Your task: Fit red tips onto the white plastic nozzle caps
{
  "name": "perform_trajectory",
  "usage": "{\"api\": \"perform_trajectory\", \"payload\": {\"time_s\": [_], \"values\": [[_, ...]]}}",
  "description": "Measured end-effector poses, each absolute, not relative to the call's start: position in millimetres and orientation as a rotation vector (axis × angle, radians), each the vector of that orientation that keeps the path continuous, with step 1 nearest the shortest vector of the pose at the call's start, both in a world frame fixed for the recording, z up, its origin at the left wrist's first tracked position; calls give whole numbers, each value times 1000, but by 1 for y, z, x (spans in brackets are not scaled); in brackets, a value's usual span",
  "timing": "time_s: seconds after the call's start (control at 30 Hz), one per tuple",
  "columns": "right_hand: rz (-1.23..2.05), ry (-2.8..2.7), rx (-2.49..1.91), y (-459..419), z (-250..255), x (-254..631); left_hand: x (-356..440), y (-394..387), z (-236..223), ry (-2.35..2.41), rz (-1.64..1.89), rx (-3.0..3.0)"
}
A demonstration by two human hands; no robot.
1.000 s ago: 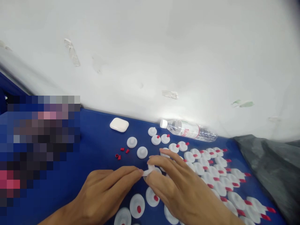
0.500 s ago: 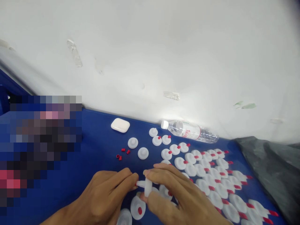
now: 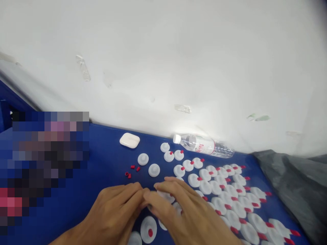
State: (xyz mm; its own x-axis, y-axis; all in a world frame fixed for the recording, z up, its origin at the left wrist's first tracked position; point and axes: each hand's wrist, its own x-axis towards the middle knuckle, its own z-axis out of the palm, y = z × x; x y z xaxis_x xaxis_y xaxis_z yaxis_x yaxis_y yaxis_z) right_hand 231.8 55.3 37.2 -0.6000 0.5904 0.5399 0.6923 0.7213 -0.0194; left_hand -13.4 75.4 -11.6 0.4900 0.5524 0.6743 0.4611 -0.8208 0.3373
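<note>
My left hand (image 3: 113,207) is closed, its fingers bent and pressed together; whatever its fingertips pinch is hidden. My right hand (image 3: 182,211) curls over the table, with the thumb tip against the left fingertips. Through the gap between right thumb and forefinger shows a translucent white disc-shaped lid (image 3: 165,196); I cannot tell whether it is held or lies on the table. Just below the hands lies a round white lid (image 3: 148,225) with a red cap (image 3: 150,232) on its nozzle. Another white lid (image 3: 134,239) is partly cut off at the bottom edge.
Many red-tipped white lids (image 3: 231,203) crowd the right side of the blue table (image 3: 107,149). Several loose red caps (image 3: 132,167) lie beyond my left hand, near uncapped lids (image 3: 154,170). A white case (image 3: 129,140), a clear bottle (image 3: 204,145) and dark plastic sheeting (image 3: 288,190) are farther out.
Half a second ago a nozzled white lid stood between both hands, pinched by the right. Now it no longer shows there, and the right thumb has moved left onto the left fingertips.
</note>
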Motion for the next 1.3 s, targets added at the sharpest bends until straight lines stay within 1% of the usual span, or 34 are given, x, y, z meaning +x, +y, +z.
{"api": "perform_trajectory", "payload": {"time_s": [0.1, 0.23, 0.5, 0.7, 0.83, 1.03, 1.2, 1.3], "values": [[-257, -2360, -942, 65, 45, 229, -10, 78, -7, 1141, 1250, 2634], [-241, -2387, -1078, 74, 51, 238, -11, 82, -10, 1468, 1266, 2680], [-281, -2322, -1160, 90, 45, 253, -12, 89, -17, 1661, 1103, 2813], [-279, -2363, -1221, 93, 37, 255, -12, 89, -20, 1650, 1085, 2843], [-295, -2394, -1257, 93, 40, 256, -11, 88, -20, 1621, 1107, 2851], [-185, -2559, -1140, 83, 50, 246, -10, 88, -14, 1540, 1174, 2822], [-30, -2698, -1162, 78, 44, 241, -7, 83, -11, 1257, 1336, 2694], [35, -2699, -1157, 79, 40, 241, -8, 77, -16, 1072, 1338, 2662]]}}
